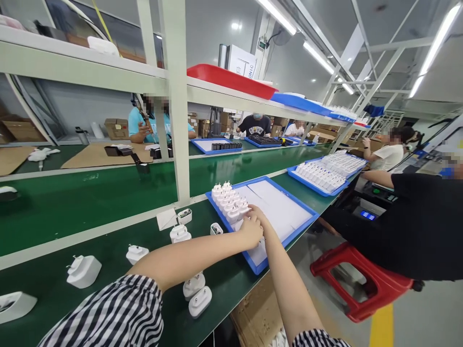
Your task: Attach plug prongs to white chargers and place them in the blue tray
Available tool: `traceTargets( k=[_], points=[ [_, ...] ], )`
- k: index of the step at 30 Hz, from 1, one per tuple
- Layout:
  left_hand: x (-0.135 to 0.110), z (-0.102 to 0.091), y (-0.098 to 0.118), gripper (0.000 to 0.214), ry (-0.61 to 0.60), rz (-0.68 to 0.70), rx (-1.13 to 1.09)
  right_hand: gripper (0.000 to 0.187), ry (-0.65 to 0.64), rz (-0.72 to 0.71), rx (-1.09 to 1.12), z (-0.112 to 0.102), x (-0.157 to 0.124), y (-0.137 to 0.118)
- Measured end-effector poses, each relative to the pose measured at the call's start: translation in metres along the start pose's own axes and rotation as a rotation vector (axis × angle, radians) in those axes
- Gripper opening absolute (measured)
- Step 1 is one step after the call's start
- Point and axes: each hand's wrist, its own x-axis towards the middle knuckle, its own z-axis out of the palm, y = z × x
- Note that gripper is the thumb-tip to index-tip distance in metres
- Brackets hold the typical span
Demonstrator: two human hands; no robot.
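White plug adapters [227, 198] with metal pins stand in close rows at the left end of a blue-rimmed tray [289, 193]. Over the tray, my right hand [259, 215] has its fingers closed at the nearest adapter [235, 213] of the group. My left hand [252, 232] is curled just in front, overlapping the right hand; what its fingers hold is hidden. A piece of white shows beneath the hands. On the green bench by my left forearm are more adapters [180, 233], some standing pins up, and open white housings [216, 229] with parts visible inside.
A shelf post [175, 106] rises behind the bench. Farther right, a second blue tray [321, 176] holds many white adapters. A co-worker in black [427, 226] sits close on the right by a red stool [361, 279]. Other people work across the green belt [144, 193].
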Motion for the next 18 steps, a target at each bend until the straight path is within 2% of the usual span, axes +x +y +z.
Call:
traceTargets(
  k=[4, 7, 10, 13, 15, 18],
  points=[
    [-0.01, -0.009, -0.008, 0.037, -0.018, -0.011, 0.047, 0.029, 0.122, 0.045, -0.028, -0.002, -0.002, -0.006],
    [-0.016, -0.013, -0.017, 0.031, -0.027, 0.023, 0.075, 0.028, 0.144, 0.026, -0.072, -0.016, -0.022, -0.004],
    [-0.02, -0.014, -0.027, 0.026, -0.014, 0.098, 0.091, 0.028, 0.019, 0.014, -0.127, -0.028, -0.055, 0.002],
    [-0.019, -0.013, -0.036, 0.02, 0.012, 0.137, 0.059, 0.045, -0.135, -0.042, -0.149, -0.026, -0.082, 0.005],
    [-0.017, -0.013, -0.041, 0.019, 0.012, 0.137, 0.034, 0.05, -0.168, -0.095, -0.147, -0.019, -0.09, 0.004],
    [-0.014, -0.015, -0.049, 0.025, -0.008, 0.124, 0.021, 0.045, -0.152, -0.129, -0.134, -0.011, -0.09, 0.003]
  ],
)
